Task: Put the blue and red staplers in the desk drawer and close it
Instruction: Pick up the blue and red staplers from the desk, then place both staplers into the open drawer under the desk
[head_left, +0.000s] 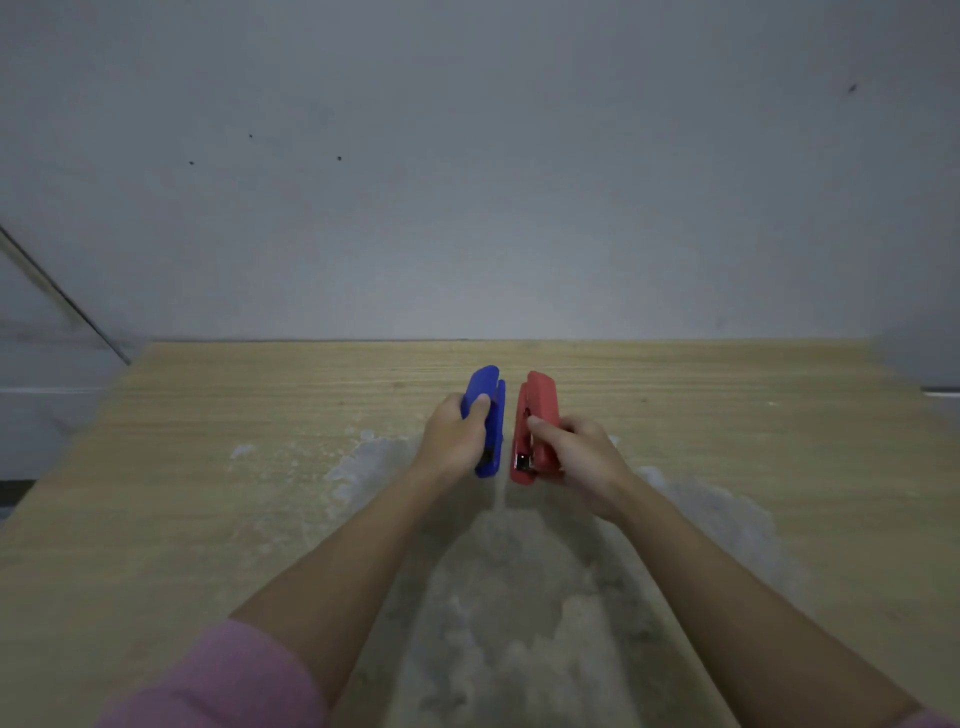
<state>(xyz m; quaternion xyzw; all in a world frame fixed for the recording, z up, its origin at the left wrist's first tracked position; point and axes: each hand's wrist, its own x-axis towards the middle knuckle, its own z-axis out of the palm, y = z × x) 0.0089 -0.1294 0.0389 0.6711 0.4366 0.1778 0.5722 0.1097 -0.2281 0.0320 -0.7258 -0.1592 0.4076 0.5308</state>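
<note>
Left hand (457, 434) grips the blue stapler (491, 421), right hand (576, 457) the red stapler (537, 426) (side by side, apart), above the desk (234, 415).

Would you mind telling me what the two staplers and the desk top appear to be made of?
Blue stapler: likely plastic shell, uniform matte colour.
Red stapler: likewise matte plastic by the look, with a shiny metal part at its near end.
Desk top: pale wood or wood-look laminate, showing long grain lines; a grey, worn patch covers its middle.
</note>
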